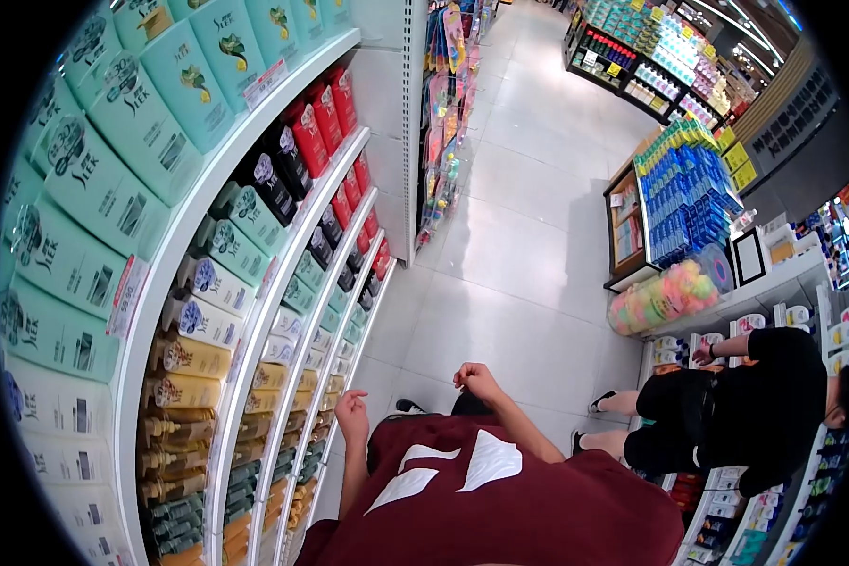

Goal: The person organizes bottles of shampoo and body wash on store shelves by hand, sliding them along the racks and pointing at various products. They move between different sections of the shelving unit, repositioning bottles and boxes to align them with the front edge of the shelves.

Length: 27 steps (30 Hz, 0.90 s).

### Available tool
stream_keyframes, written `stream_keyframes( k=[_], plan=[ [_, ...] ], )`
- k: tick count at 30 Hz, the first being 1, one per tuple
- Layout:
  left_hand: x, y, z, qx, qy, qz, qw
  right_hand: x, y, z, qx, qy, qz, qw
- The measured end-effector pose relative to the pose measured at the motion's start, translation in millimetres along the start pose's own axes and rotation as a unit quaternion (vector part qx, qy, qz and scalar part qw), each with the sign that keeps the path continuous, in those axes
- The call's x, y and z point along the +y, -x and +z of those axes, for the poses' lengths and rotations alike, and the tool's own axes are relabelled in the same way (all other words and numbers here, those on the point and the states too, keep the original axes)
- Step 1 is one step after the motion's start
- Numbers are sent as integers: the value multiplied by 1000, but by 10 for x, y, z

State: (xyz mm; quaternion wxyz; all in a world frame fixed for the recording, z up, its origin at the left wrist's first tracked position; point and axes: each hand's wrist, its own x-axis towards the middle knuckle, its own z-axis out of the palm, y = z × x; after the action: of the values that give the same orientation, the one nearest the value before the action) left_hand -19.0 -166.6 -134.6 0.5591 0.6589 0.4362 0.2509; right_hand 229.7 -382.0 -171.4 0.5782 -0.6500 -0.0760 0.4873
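Observation:
My left hand point(352, 415) is raised in front of the maroon shirt point(528, 509), close to the lower shelves of bottles. Its fingers are partly spread and hold nothing. My right hand point(478, 379) is lifted over the floor to the right of it, with the fingers curled in and nothing visible in them. Neither hand touches a product. Nearest my left hand are yellow bottles point(194, 357), white bottles point(219, 283) and mint-green bottles point(239, 247), standing in rows on the white shelves point(255, 325).
Large mint-green packs point(151, 104) fill the upper left shelf. Red bottles point(308, 137) stand farther along. A person in black point(755, 406) bends toward the shelves at right. Beyond are a display of blue boxes point(684, 203), a bag of colourful balls point(665, 297) and the tiled aisle point(519, 236).

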Motion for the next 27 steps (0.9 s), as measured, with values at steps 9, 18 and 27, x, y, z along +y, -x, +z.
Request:
stream_keyframes(
  k=[9, 18, 27],
  plan=[
    [-223, -548, 110, 67, -3, -21, 997, -307, -860, -108, -36, 23, 49, 998],
    [303, -1202, 738, 141, 30, -44, 989, -1157, -2109, -625, -115, 60, 43, 991],
    [687, -1325, 1122, 229, -58, 3, 972, -1773, -3067, -721, -182, 91, 24, 979]
  ],
)
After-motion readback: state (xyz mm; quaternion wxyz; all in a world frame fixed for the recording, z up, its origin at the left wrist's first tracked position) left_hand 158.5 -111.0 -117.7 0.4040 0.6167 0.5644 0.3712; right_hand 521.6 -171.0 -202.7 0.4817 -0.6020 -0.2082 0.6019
